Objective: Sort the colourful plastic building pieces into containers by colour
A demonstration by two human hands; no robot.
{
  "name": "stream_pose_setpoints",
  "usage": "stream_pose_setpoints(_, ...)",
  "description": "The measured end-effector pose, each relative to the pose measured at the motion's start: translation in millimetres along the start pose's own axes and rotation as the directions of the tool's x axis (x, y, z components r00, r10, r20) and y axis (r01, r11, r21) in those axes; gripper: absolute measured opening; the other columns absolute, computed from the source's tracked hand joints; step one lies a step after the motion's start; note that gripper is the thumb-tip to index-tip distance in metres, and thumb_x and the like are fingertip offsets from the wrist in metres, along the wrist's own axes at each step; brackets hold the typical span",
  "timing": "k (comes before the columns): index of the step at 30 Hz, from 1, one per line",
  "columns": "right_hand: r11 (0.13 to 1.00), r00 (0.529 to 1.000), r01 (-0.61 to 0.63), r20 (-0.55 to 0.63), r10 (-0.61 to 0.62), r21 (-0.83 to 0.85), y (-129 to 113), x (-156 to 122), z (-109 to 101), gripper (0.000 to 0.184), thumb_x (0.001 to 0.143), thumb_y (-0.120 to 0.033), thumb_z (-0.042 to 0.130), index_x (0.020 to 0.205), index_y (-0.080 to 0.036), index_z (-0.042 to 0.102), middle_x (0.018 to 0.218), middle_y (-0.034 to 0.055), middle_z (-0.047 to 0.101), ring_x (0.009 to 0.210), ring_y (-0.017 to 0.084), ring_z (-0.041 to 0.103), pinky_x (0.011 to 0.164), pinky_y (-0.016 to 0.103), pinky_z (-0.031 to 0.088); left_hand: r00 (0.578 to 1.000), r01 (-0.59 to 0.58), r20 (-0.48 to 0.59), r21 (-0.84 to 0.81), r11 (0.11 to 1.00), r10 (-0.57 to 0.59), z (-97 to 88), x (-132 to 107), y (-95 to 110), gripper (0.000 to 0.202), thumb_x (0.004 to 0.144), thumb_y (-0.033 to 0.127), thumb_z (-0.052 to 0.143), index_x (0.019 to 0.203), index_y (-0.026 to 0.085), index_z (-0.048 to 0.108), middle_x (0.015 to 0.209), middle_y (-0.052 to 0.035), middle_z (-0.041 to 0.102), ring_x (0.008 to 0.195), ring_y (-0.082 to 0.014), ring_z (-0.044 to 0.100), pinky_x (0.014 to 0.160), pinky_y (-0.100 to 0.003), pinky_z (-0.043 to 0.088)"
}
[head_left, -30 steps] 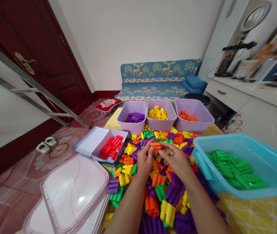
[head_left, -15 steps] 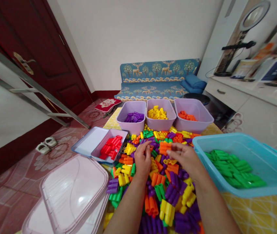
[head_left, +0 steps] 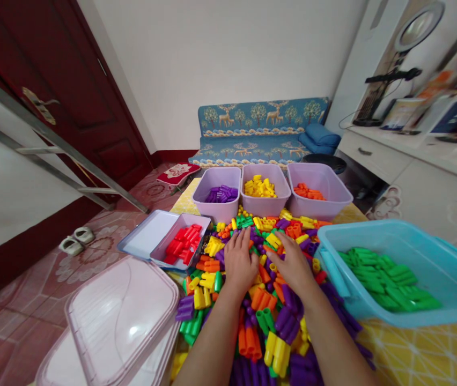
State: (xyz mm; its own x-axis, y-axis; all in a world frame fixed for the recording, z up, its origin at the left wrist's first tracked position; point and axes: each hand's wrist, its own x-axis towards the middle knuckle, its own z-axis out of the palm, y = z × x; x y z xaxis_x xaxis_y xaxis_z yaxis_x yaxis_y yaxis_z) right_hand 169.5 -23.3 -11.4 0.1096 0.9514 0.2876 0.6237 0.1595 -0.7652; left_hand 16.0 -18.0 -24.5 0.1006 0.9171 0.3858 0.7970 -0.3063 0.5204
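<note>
A heap of plastic building pieces [head_left: 263, 297] in purple, orange, yellow and green covers the middle of the table, many shaped like joined tubes. My left hand [head_left: 241, 262] rests on the heap, palm down, fingers stretched forward and holding nothing I can see. To its right, my right hand [head_left: 293, 264] reaches into the pieces with thumb and fingers apart. A yellow piece [head_left: 273, 240] lies at its fingertips; whether they touch it I cannot tell. Some pieces under both palms are hidden.
Lilac bins hold purple pieces [head_left: 222, 194], yellow pieces [head_left: 259, 186] and orange pieces [head_left: 309, 192] at the back. A blue tub [head_left: 373, 316] with green pieces stands right. Left are a shallow box with red pieces [head_left: 183, 244] and stacked lids [head_left: 124, 316]. Behind is a sofa [head_left: 248, 145].
The orange piece my right hand was pinching is no longer seen in its fingers, which have spread and lowered onto the heap. My left hand has flattened over the pieces.
</note>
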Motion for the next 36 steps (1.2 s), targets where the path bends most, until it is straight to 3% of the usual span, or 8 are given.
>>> stream_pose_setpoints(4,0.982,0.994,0.106,0.052,-0.099,-0.158,0.5,-2.8,5.9,0.061,0.073,-0.025,0.058,0.133,-0.019,0.048,0.129,0.0121,0.055,0.123,0.029,0.045,0.105,0.049,0.036,0.998,0.033,0.050,0.003,0.999,-0.033,-7.1,0.8,4.4,0.067,0.074,0.020,0.053,0.140,0.023,0.040,0.129,-0.0066,0.057,0.127,-0.0284,0.038,0.106,-0.045,0.031)
stream_pose_setpoints(8,0.985,0.986,0.146,0.098,-0.136,-0.096,-3.0,-4.5,6.2,0.065,0.072,-0.020,0.055,0.135,-0.025,0.046,0.125,0.0078,0.056,0.121,0.025,0.046,0.106,0.045,0.036,0.998,-0.015,0.054,-0.087,0.996,0.019,-11.1,1.1,5.0,0.063,0.072,0.021,0.056,0.134,0.027,0.047,0.125,-0.0054,0.059,0.123,-0.0283,0.042,0.101,-0.045,0.034)
stream_pose_setpoints(12,0.994,0.987,0.105,0.124,-0.100,-0.039,-4.9,-3.7,3.1,0.064,0.069,-0.016,0.055,0.133,-0.023,0.050,0.120,0.0074,0.059,0.117,0.024,0.050,0.105,0.043,0.037,0.994,-0.079,0.060,-0.207,0.975,0.094,-10.3,1.5,3.5,0.057,0.071,0.020,0.058,0.127,0.026,0.054,0.114,-0.0060,0.062,0.110,-0.0257,0.051,0.094,-0.042,0.040)
stream_pose_setpoints(16,0.996,0.983,0.063,0.167,-0.073,0.068,-5.1,-2.5,0.9,0.064,0.067,-0.008,0.053,0.129,-0.024,0.053,0.123,0.0061,0.060,0.115,0.022,0.054,0.104,0.041,0.038,0.994,-0.062,0.070,-0.247,0.967,0.082,-6.6,1.4,2.6,0.052,0.070,0.016,0.058,0.121,0.024,0.059,0.097,-0.0047,0.064,0.099,-0.0229,0.056,0.090,-0.039,0.043)
stream_pose_setpoints(22,0.984,0.981,0.021,0.188,-0.054,0.174,-1.5,-1.0,1.4,0.042,0.073,-0.015,0.055,0.114,-0.021,0.064,0.107,0.0067,0.068,0.101,0.020,0.062,0.096,0.041,0.045,0.997,-0.066,0.013,-0.228,0.971,0.071,-3.2,-0.4,2.7,0.047,0.069,0.020,0.061,0.116,0.022,0.062,0.121,-0.0089,0.060,0.112,-0.0269,0.053,0.096,-0.042,0.042)
stream_pose_setpoints(26,0.996,0.987,0.073,0.146,-0.065,-0.045,-4.0,-1.7,-2.6,0.049,0.070,-0.012,0.055,0.119,-0.018,0.061,0.119,0.0100,0.063,0.114,0.024,0.056,0.103,0.043,0.040,0.995,-0.068,0.053,-0.247,0.967,0.084,-4.9,-0.5,3.4,0.048,0.070,0.018,0.058,0.118,0.022,0.060,0.111,-0.0062,0.067,0.105,-0.0256,0.057,0.095,-0.042,0.043)
stream_pose_setpoints(29,0.983,0.983,0.080,0.178,-0.050,-0.164,-8.0,-3.3,-6.5,0.051,0.071,-0.013,0.054,0.122,-0.017,0.059,0.124,0.0120,0.060,0.117,0.026,0.054,0.104,0.045,0.038,0.993,-0.062,0.079,-0.279,0.958,0.087,-6.9,-1.1,4.3,0.048,0.071,0.018,0.057,0.118,0.023,0.060,0.112,-0.0050,0.067,0.103,-0.0251,0.058,0.095,-0.043,0.043)
stream_pose_setpoints(36,0.992,0.972,0.081,0.228,-0.057,-0.097,-8.4,-4.3,-9.6,0.057,0.068,-0.013,0.055,0.124,-0.021,0.057,0.114,0.0089,0.066,0.106,0.025,0.061,0.096,0.043,0.044,0.986,-0.114,0.055,-0.443,0.889,0.154,-8.4,-3.2,3.6,0.058,0.066,0.008,0.052,0.122,0.022,0.057,0.120,-0.0047,0.064,0.111,-0.0226,0.057,0.101,-0.039,0.042)
